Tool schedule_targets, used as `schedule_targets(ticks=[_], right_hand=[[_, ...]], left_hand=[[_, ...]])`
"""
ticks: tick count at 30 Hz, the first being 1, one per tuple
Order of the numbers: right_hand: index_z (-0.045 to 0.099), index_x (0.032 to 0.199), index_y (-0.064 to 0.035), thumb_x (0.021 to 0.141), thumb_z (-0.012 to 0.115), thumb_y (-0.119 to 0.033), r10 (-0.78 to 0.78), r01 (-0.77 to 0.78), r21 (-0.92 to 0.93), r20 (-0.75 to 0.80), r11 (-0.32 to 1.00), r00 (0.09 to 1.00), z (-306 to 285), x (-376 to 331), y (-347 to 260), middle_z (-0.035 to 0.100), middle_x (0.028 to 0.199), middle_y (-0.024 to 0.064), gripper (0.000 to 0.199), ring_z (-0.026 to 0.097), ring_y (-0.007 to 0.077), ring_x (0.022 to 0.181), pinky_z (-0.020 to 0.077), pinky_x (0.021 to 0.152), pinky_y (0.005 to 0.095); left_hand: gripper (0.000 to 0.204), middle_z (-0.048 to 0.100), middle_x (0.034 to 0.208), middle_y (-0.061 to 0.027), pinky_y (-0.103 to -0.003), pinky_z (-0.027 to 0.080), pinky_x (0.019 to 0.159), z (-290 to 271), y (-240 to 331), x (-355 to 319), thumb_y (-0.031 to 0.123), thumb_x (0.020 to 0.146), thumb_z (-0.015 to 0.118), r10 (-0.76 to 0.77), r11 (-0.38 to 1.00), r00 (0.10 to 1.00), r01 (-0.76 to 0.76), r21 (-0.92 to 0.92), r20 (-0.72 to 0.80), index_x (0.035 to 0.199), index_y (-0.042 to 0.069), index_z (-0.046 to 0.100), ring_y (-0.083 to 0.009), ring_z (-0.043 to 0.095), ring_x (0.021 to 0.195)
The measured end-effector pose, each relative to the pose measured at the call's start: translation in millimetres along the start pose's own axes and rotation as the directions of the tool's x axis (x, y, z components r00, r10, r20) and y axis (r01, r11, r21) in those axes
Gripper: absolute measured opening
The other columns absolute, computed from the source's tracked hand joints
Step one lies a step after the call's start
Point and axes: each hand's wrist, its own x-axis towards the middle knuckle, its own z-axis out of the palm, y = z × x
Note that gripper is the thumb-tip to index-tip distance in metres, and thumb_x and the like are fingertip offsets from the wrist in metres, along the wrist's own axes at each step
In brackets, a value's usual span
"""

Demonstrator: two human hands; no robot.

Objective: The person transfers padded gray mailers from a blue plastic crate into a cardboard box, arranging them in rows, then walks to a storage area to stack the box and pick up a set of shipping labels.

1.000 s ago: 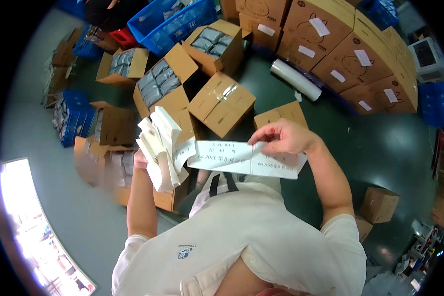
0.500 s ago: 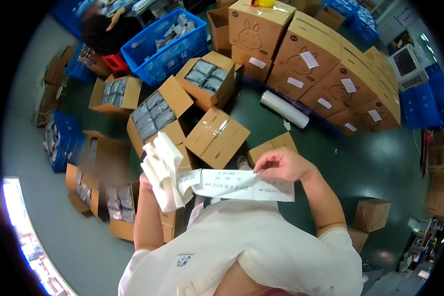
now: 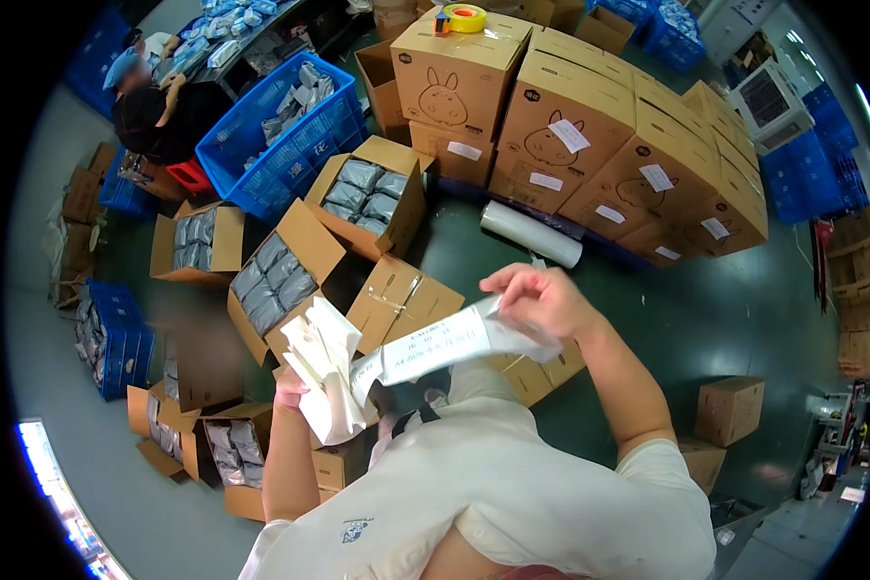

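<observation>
My left hand (image 3: pixel 289 389) is closed around a bunched, folded stack of white paper labels (image 3: pixel 321 360) in front of my body. From that bundle a printed label strip (image 3: pixel 435 346) stretches up to the right. My right hand (image 3: pixel 551 304) pinches the strip near its far end, which curls and blurs below the fingers. Under the strip lies a taped-shut cardboard box (image 3: pixel 401 298). Part of another closed carton (image 3: pixel 551 377) shows beneath my right forearm.
Open cartons (image 3: pixel 273 282) of grey packets stand ahead left, beside a blue crate (image 3: pixel 285 135). Stacked cartons (image 3: pixel 580 116) with white labels rise ahead right, yellow tape (image 3: pixel 464 17) on top. A film roll (image 3: pixel 532 234) lies before them. A co-worker (image 3: pixel 150 106) sits far left.
My right hand has lifted slightly, tilting the strip upward to the right, and its loose end has curled. The view has shifted, so the surrounding boxes appear farther left.
</observation>
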Motion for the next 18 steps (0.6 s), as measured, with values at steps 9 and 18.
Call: schedule_targets(ticks=[9,18], right_hand=[[0.06,0.098,-0.0052,0.095,0.062,-0.002,0.116,0.357,0.373,-0.813,0.856,0.571,-206,144,99,0.065,0.089,0.0028,0.005,0.063,0.0118,0.076,0.054,0.072,0.0241],[0.059,0.113,-0.0097,0.084,0.057,-0.003,-0.414,0.305,-0.941,0.221,0.148,0.883,-215,405,262,0.061,0.114,0.0105,0.03,0.063,0.0302,0.105,0.0537,0.086,0.0394]], left_hand=[[0.097,0.062,0.127,-0.019,-0.048,0.051,0.1,-3,-20,-1,0.012,0.047,0.076,0.013,0.996,0.972,-0.033,-0.084,-0.233,0.14,0.002,0.047,-0.038,0.062,0.114],[0.098,0.061,0.126,-0.0203,-0.049,0.052,0.099,-18,-50,-13,0.01,0.047,0.074,-0.025,0.978,0.844,-0.09,-0.187,-0.536,0.14,0.0,0.045,-0.0386,0.063,0.113]])
